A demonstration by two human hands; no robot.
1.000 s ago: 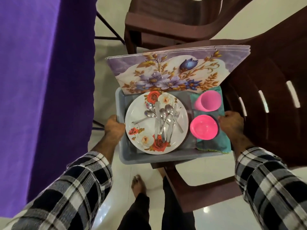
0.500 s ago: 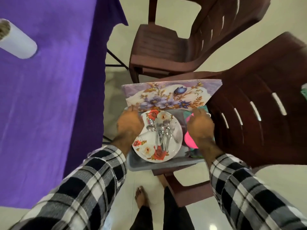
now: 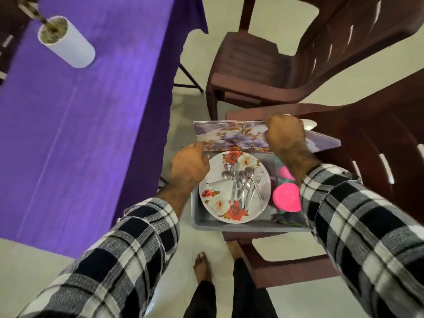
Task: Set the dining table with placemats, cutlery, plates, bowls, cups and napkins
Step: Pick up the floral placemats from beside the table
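Note:
A grey tray [image 3: 206,223] sits on a brown chair seat. In it lies a floral plate [image 3: 215,203] with several spoons and forks [image 3: 241,182] on top, a pink bowl [image 3: 286,197], a pink cup [image 3: 285,174] partly hidden by my right arm, and a teal napkin [image 3: 290,220]. A stack of floral placemats [image 3: 234,137] leans across the tray's far edge. My left hand [image 3: 189,167] pinches the placemats' near left corner. My right hand [image 3: 285,134] grips their far edge.
The dining table under a purple cloth [image 3: 80,111] fills the left, with a white cylindrical vase [image 3: 68,47] on it. A second brown chair [image 3: 263,65] stands beyond the tray. My bare feet [image 3: 202,267] are on the pale tiled floor.
Both hands left the tray's sides, moved over the tray and took hold of the placemat stack. The view has swung up, showing more of the table and the vase.

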